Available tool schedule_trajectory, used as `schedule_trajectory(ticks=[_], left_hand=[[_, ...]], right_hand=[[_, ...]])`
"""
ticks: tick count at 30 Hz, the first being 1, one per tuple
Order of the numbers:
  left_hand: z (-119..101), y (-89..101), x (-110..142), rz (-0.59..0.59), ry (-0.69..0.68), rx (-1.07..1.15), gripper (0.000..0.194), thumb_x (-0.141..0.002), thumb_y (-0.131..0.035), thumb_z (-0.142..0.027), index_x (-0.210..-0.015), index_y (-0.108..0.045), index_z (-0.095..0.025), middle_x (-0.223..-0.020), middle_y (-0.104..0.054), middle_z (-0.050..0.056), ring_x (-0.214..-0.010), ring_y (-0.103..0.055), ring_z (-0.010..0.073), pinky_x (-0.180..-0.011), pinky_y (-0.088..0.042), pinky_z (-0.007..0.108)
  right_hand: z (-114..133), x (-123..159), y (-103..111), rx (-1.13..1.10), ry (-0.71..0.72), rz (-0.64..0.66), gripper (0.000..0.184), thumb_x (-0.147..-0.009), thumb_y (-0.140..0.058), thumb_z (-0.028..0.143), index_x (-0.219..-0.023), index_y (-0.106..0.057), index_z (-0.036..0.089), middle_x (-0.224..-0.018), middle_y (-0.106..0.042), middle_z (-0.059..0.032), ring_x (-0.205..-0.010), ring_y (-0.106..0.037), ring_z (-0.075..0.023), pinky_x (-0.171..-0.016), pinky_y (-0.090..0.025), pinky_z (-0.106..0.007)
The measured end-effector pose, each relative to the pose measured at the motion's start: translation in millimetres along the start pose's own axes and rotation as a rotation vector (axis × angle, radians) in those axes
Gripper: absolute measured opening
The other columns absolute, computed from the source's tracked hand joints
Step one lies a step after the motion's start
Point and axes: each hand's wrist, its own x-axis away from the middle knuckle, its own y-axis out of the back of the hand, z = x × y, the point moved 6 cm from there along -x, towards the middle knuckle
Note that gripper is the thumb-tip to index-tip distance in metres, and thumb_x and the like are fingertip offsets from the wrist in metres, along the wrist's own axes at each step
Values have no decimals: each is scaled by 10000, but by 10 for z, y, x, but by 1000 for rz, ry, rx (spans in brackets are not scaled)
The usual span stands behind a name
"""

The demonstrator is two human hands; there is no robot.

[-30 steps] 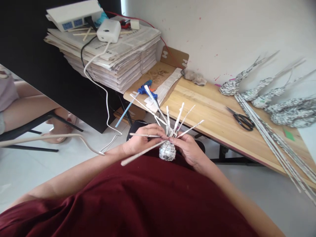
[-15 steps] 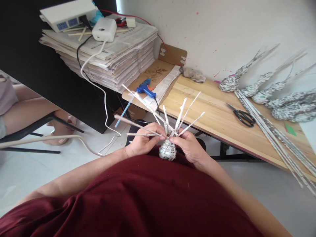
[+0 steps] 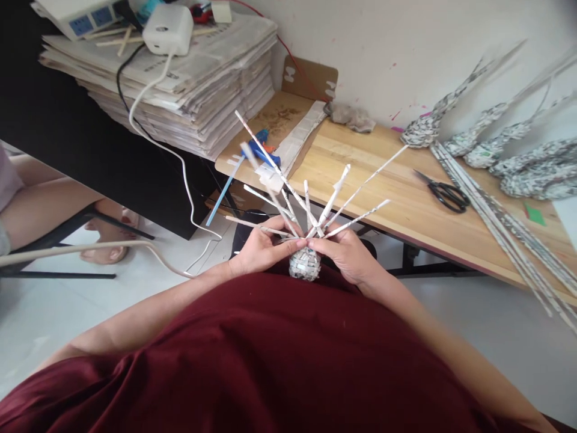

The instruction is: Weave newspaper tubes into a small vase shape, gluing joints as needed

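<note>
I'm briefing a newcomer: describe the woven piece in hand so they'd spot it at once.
Start at the maroon shirt. At its upper edge, the left hand and right hand hold a small, rounded woven newspaper piece. Unlike the long-necked woven pieces on the wooden table, its paper sticks fan out.

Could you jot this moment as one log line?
ball: woven, strips fanning above | left hand: pinching strips at ball's top | right hand: likewise | scissors: on table

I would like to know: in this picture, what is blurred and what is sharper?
Head view: one paper stick above the left hand is smeared toward its tip, probably by motion; same head view: the scissors on the table look crisper.
</note>
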Motion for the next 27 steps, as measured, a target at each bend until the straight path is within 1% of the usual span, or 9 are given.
schedule_trajectory(ticks=[4,7,9,12,15,20,22,24,27], left_hand=[[78,-34,-28,27,97,113,277,-814,-749,-389,-843,-644,-135,-762,-620,15,-656,-563,95,-614,-462,213],[143,-72,-39,69,199,164,314,-817,-739,-427,-878,-599,-152,-678,-558,-36,-460,-457,42,-432,-347,178],[166,-88,-45,89,222,182,329,-816,-737,-441,-890,-581,-161,-639,-535,-59,-391,-400,26,-382,-282,176],[174,-103,-60,109,192,219,317,-815,-742,-428,-878,-596,-154,-626,-553,-50,-403,-387,26,-407,-291,182],[186,-123,-68,122,175,224,296,-808,-753,-406,-856,-631,-142,-683,-612,-9,-522,-493,63,-512,-391,198],[198,-153,-64,113,207,265,343,-747,-805,-414,-850,-670,-116,-757,-665,42,-662,-593,121,-598,-468,231],[215,-160,-54,112,250,288,371,-726,-819,-426,-855,-675,-110,-695,-641,23,-550,-532,83,-509,-412,207],[256,-174,-35,122,328,317,398,-718,-819,-453,-867,-669,-115,-593,-566,-24,-414,-386,31,-401,-274,186],[320,-195,-9,127,426,381,427,-700,-824,-484,-840,-651,-120,-546,-482,-61,-364,-245,-5,-369,-136,181]], right_hand=[[49,-17,38,94,45,21,143,-774,-742,312,-834,-668,204,-722,-595,19,-647,-502,-131,-622,-418,-271],[129,-7,88,218,90,85,184,-815,-727,361,-898,-690,201,-802,-651,-10,-726,-567,-164,-697,-455,-303],[191,18,143,266,102,108,206,-843,-705,384,-949,-705,207,-872,-688,-29,-790,-608,-190,-746,-473,-325],[271,57,254,324,116,53,224,-862,-686,391,-997,-718,215,-973,-715,-52,-878,-639,-220,-793,-485,-348],[306,81,287,344,169,14,184,-856,-695,368,-950,-728,214,-977,-720,-54,-903,-640,-225,-813,-481,-359],[202,60,202,165,131,38,166,-790,-757,366,-823,-703,212,-771,-685,-8,-700,-595,-162,-688,-470,-312],[180,55,187,103,123,14,182,-757,-784,366,-795,-693,213,-735,-669,1,-658,-575,-149,-644,-461,-298],[180,58,182,60,134,-4,190,-732,-804,360,-785,-693,215,-728,-666,1,-645,-569,-147,-625,-458,-296],[192,74,185,23,157,-5,191,-717,-817,347,-779,-690,219,-712,-655,3,-625,-563,-146,-617,-457,-305]])
